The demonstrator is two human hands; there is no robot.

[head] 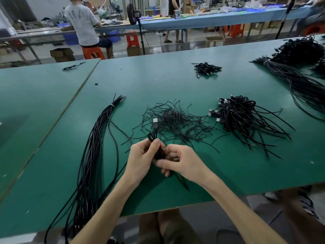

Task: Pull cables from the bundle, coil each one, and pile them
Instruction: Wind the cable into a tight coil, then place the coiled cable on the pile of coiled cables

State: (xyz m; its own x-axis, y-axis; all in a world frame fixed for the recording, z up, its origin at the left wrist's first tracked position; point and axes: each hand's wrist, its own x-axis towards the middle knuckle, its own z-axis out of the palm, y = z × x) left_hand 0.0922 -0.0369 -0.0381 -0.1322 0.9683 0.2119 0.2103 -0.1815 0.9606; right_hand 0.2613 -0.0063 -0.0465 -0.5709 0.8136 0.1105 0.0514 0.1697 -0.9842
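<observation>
- The left hand (142, 155) has its grip closed round a coiled black USB cable (159, 153), thumb pressed on the loops, above the near middle of the green table (158, 81).
- The right hand (182, 161) pinches the same coil from the right, fingers curled.
- The cable's plug points to the far side.
- A tied cable bundle (95, 147) lies left of the hands.
- A heap of thin wire ties (175, 122) lies just beyond the hands.
- A pile of coiled cables (237, 117) sits to the right.

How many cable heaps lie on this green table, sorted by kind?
Tied straight bundles: 2
Coiled-cable piles: 2
Scatter of short wire pieces: 1
Far-right heap, kind unclear: 1
Total: 6
</observation>
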